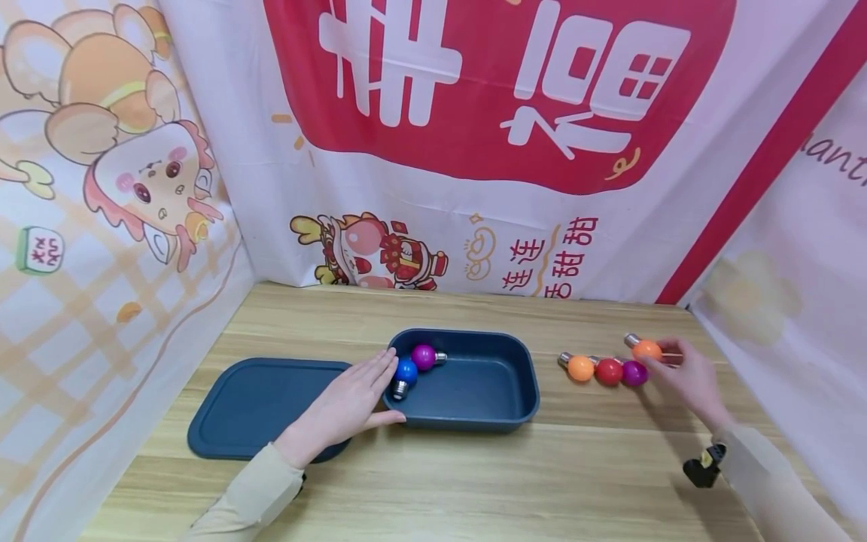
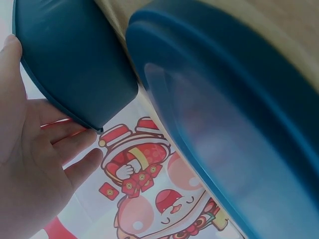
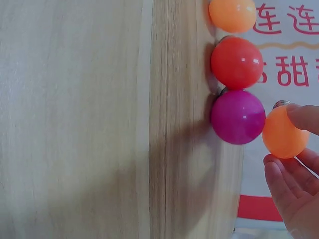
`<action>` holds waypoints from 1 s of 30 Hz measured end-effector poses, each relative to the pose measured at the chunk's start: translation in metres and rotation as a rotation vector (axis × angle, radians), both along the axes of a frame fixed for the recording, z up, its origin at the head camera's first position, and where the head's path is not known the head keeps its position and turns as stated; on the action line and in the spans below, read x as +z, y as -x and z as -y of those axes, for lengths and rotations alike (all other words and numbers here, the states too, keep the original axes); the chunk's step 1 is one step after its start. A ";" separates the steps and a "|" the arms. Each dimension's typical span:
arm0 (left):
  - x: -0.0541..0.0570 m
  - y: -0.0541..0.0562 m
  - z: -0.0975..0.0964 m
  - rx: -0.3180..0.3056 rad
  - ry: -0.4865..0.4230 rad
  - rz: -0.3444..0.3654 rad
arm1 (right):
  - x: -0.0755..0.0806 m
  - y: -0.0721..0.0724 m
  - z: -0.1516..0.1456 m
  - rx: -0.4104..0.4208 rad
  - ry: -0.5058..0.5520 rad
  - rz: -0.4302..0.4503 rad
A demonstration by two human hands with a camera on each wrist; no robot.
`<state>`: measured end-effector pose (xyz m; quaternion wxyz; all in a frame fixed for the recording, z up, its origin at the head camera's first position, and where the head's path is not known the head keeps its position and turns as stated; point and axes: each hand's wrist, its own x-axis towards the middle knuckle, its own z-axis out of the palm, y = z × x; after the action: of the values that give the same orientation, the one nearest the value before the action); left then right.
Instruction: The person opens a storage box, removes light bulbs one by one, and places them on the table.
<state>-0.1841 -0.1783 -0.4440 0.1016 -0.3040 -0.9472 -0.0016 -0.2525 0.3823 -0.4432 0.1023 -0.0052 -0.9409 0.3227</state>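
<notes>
Between the thumb and fingers of my right hand [image 1: 691,376] is an orange light bulb [image 1: 647,351], its metal base pointing up and left. In the right wrist view this orange bulb [image 3: 285,133] appears beside a purple bulb [image 3: 238,117]. On the table to its left lie a purple bulb [image 1: 634,373], a red bulb [image 1: 609,371] and another orange bulb [image 1: 580,368] in a row. My left hand [image 1: 345,403] rests with extended fingers against the left end of a dark blue box [image 1: 467,423]. Inside the box are a blue bulb [image 1: 406,371] and a purple bulb [image 1: 424,357].
A dark blue lid [image 1: 250,406] lies flat left of the box, partly under my left forearm. The wooden table [image 1: 488,489] meets a printed cloth [image 1: 474,165] at the back. More printed cloth hangs at both sides.
</notes>
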 end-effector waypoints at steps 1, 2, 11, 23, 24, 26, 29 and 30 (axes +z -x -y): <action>0.000 0.000 0.000 0.000 0.001 0.000 | -0.001 0.000 -0.002 -0.007 0.001 0.003; 0.000 0.000 0.000 -0.001 0.001 0.000 | -0.001 -0.001 -0.003 -0.011 0.000 0.002; 0.001 -0.001 0.000 -0.007 -0.016 -0.001 | -0.003 -0.003 -0.017 -0.013 0.008 -0.050; 0.003 -0.002 0.000 -0.005 -0.021 0.011 | -0.017 -0.009 -0.030 -0.017 -0.070 -0.017; 0.002 -0.002 0.000 -0.004 -0.021 0.012 | -0.018 -0.009 -0.031 -0.017 -0.076 -0.007; 0.002 -0.002 0.000 -0.003 -0.022 0.014 | -0.020 -0.010 -0.031 -0.016 -0.081 0.013; 0.002 -0.002 0.000 -0.004 -0.024 0.012 | -0.022 -0.010 -0.031 -0.019 -0.095 0.032; 0.002 -0.002 0.000 -0.004 -0.025 0.011 | -0.022 -0.010 -0.031 -0.018 -0.097 0.038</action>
<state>-0.1826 -0.1787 -0.4423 0.1002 -0.3045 -0.9471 -0.0151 -0.2424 0.4134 -0.4652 0.0873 -0.0148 -0.9572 0.2755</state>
